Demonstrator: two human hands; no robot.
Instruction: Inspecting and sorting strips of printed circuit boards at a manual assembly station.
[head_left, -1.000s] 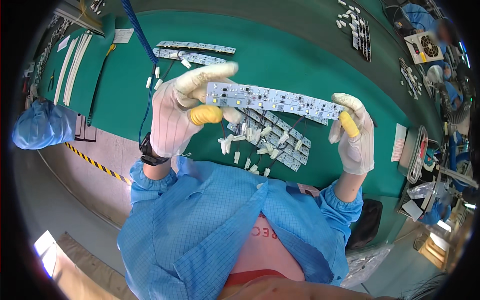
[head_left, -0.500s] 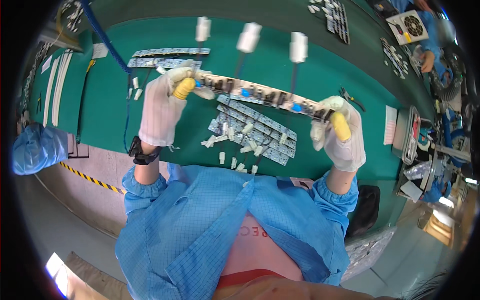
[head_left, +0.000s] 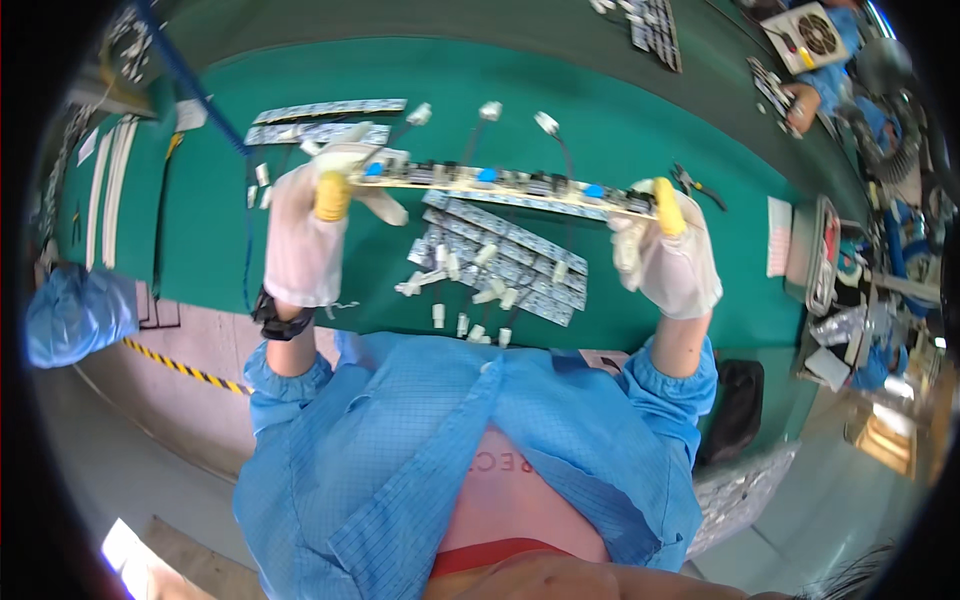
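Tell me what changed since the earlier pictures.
The long white circuit board has rolled, now showing blue components; its white plastic connectors swung to the far side. The white-gloved left hand and right hand still hold it; overlapping white circuit boards stayed.

Showed green across the tabletop (head_left: 455,75), white on the left hand (head_left: 308,225) at ten o'clock and right hand (head_left: 682,270) between two and three, each with a yellow finger cover (head_left: 333,196), and cream dotted black and blue along the circuit strip (head_left: 465,185) at twelve. Displayed finely checked blue over the jacket (head_left: 400,430) at six, slanting black-and-yellow stripes along the floor tape (head_left: 190,367) past eight.
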